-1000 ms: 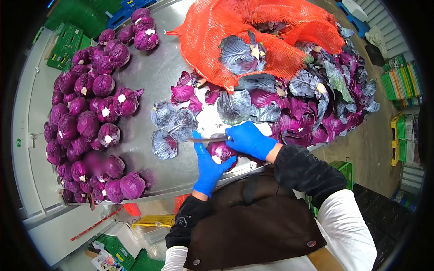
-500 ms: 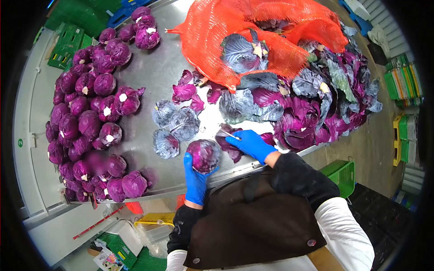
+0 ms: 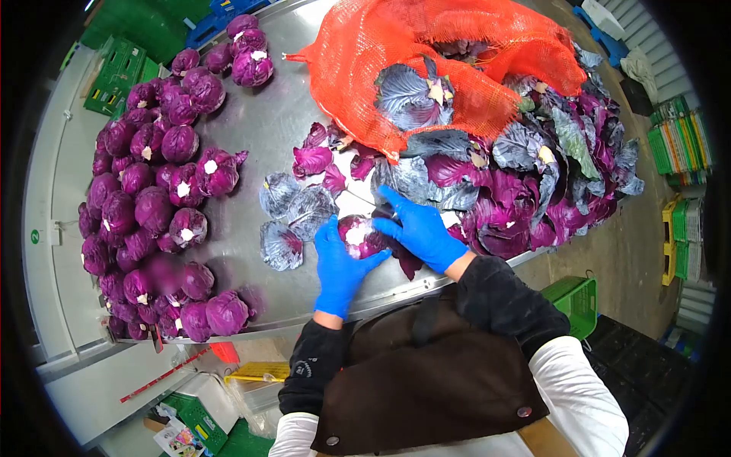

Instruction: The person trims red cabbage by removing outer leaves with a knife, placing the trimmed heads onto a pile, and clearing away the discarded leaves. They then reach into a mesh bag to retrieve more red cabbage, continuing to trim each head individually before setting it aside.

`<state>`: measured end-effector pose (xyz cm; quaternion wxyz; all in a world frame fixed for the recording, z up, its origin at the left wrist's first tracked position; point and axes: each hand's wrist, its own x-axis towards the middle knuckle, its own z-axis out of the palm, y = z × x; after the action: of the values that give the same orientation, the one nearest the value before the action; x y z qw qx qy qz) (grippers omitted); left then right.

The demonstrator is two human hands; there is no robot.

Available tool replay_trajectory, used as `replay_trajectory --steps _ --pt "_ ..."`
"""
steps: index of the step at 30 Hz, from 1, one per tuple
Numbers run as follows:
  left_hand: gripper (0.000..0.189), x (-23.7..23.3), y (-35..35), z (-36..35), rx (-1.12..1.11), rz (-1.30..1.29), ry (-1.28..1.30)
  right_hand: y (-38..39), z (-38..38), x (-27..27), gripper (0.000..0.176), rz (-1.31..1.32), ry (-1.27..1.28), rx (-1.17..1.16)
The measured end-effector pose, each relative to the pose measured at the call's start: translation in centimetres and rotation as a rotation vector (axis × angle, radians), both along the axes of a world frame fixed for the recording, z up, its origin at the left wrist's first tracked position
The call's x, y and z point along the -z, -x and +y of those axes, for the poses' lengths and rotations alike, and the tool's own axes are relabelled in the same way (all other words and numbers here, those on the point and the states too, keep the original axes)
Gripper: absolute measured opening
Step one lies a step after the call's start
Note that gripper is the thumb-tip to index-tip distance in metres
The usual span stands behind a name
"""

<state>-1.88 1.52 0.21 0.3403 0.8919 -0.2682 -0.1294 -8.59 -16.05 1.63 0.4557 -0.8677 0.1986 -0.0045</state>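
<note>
Between my two blue-gloved hands, near the front edge of the metal table [image 3: 263, 145], is a red cabbage [image 3: 356, 234] with its pale cut stem end facing up. My left hand [image 3: 339, 266] is wrapped round its left and near side. On the right, my right hand [image 3: 420, 231] has its fingers bent over a thin knife, whose blade [image 3: 359, 198] points up and left beyond the cabbage; the handle is mostly hidden. The thumb of that hand touches the cabbage. Loose outer leaves [image 3: 309, 209] lie to the left, and a dark purple leaf [image 3: 407, 261] lies under the right hand.
Many trimmed red cabbages [image 3: 152, 209] cover the table's left side. An orange net bag [image 3: 350, 76] lies at the back, with a heap of leaves [image 3: 525, 198] to the right. A green crate [image 3: 575, 305] stands off the table's front right.
The cabbage has moved slightly up and turned, so its stem end now shows. My left hand has moved up around it. My right hand has come closer, with the knife now beyond the cabbage.
</note>
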Motion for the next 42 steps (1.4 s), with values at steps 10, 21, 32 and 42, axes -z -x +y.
replay_trajectory --steps 10,21,32,42 --pt "0.112 1.0 1.5 -1.7 -0.051 -0.015 -0.103 2.7 3.4 1.5 0.055 0.051 0.476 -0.151" --pt "0.106 3.0 2.7 2.5 -0.065 0.003 0.255 -1.2 -0.1 4.4 0.042 0.079 0.01 0.032" --pt "0.119 2.0 1.4 2.7 0.23 0.025 0.167 0.2 2.6 -0.6 0.069 -0.09 0.167 -0.268" --pt "0.115 4.8 2.8 5.4 0.372 -0.217 0.168 -4.1 -2.1 5.3 0.027 0.023 0.29 0.039"
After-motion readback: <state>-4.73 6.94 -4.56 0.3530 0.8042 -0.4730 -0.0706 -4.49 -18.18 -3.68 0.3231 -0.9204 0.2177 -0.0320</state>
